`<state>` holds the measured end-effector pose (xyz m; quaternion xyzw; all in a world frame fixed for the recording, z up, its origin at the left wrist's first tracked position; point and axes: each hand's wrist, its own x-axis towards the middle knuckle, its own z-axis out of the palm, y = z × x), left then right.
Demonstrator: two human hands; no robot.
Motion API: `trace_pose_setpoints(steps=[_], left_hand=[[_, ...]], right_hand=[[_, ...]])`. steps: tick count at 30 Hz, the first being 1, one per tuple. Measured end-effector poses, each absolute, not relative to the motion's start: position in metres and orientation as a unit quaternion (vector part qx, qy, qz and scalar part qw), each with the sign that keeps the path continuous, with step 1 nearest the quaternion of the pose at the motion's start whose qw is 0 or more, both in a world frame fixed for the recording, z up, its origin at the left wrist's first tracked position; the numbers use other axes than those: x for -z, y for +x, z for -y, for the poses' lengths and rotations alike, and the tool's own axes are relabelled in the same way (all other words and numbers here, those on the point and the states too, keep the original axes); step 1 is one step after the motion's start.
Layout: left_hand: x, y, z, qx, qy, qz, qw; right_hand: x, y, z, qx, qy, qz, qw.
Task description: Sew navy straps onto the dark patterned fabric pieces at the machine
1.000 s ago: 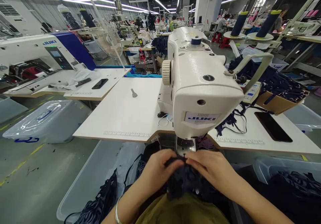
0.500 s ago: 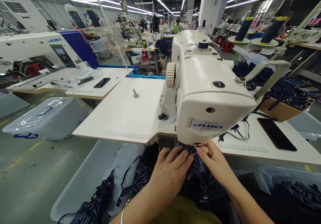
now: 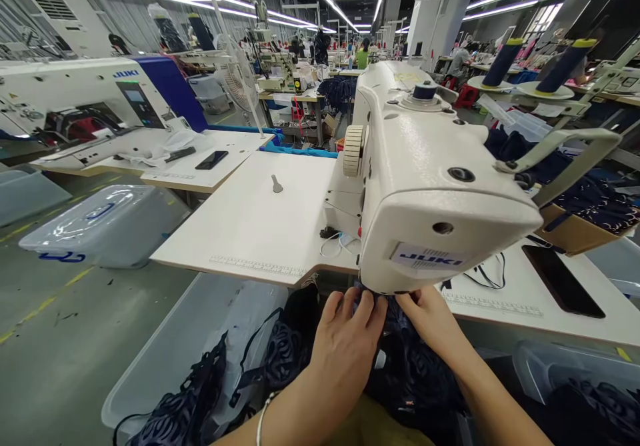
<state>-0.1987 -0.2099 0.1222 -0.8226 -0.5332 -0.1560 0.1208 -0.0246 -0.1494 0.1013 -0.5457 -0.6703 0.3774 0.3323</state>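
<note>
Under the front end of a white JUKI sewing machine lies a dark navy lace garment, which hangs down towards my lap. My left hand grips its upper part with bent fingers, just left of the machine's head. From the right, my right hand pinches the same garment. Its fingertips are partly hidden beneath the machine head, and the needle area cannot be seen. More navy lace pieces lie in a clear plastic bin to the left of my left hand.
The white table bears a small grey metal piece and a printed ruler. A black phone lies on the right. Behind it stands a cardboard box of navy fabric. A lidded plastic box is on the floor at left.
My right hand has moved further in under the machine head, and its fingertips are now more hidden. The left fingers are more bent on the garment. The view has shifted slightly.
</note>
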Motion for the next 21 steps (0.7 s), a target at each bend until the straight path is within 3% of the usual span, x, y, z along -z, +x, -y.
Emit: trace_pose_setpoints(steps=[21], left_hand=[[-0.1213, -0.1929, 0.2107, 0.16, -0.814, 0.536, 0.157]], right_hand=[[-0.1037, -0.0271, 0.1497, -0.356, -0.551, 0.692, 0.301]])
